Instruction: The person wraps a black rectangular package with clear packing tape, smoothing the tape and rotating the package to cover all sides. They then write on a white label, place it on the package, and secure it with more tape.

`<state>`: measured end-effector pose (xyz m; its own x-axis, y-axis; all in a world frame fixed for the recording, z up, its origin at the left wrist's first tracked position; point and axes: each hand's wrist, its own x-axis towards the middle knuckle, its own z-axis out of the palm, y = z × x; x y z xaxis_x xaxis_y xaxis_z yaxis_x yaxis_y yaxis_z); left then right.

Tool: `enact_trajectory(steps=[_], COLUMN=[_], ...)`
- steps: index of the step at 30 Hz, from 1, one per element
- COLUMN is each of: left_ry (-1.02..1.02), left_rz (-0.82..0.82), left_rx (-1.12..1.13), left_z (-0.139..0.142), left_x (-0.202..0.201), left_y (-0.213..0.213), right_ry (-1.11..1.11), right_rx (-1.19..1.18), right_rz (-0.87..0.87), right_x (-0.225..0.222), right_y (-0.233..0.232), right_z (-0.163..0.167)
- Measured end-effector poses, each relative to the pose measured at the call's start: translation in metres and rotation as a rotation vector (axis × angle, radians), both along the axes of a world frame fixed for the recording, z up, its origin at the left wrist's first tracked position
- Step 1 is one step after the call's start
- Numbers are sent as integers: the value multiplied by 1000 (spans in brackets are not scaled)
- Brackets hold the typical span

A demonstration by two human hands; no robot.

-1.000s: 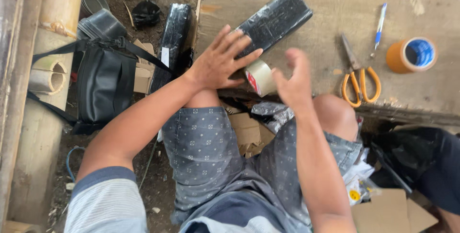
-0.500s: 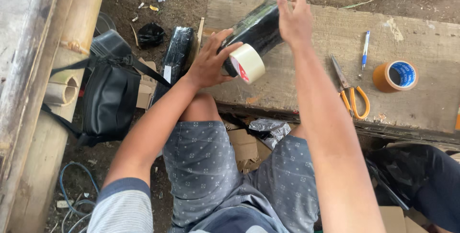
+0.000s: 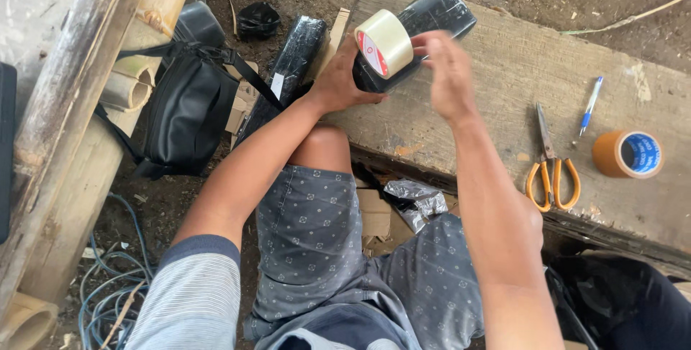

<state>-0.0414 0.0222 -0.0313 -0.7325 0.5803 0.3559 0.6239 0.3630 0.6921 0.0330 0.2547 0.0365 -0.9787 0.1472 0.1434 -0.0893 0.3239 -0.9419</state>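
Fingers [image 3: 360, 55] of left hand [image 3: 344, 82] gripping clear round tape roll [image 3: 385, 42] above black plastic-wrapped oblong parcel [image 3: 425, 29]; right hand [image 3: 446, 73] open beside. Likely light, slippery; best held at ends.

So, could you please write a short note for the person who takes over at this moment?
Left hand: steadies the near end of the black wrapped parcel on the wooden plank.
Right hand: raised over the parcel, beside the clear tape roll; grip hidden.
Nearby: orange scissors, blue pen, brown tape roll; second black parcel left of the plank.
Done: parcel wrapped in black.
Left: taping appears unfinished.
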Motion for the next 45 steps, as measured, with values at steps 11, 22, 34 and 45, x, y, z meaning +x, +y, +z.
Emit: enact_trajectory(steps=[11, 22, 34, 45], left_ry=[93, 32, -40, -35], left_rz=[-50, -84, -112, -86], left_rx=[141, 170, 90, 52], left_z=[12, 7, 11, 10], left_x=[0, 7, 9, 11], left_y=[-4, -11, -11, -10], right_ry=[7, -159, -252, -198], right_rx=[1199, 112, 206, 139], right_rz=[-65, 177, -58, -169], right_x=[20, -19, 56, 81], right_y=[54, -35, -30, -40], right_z=[-24, 44, 40, 16])
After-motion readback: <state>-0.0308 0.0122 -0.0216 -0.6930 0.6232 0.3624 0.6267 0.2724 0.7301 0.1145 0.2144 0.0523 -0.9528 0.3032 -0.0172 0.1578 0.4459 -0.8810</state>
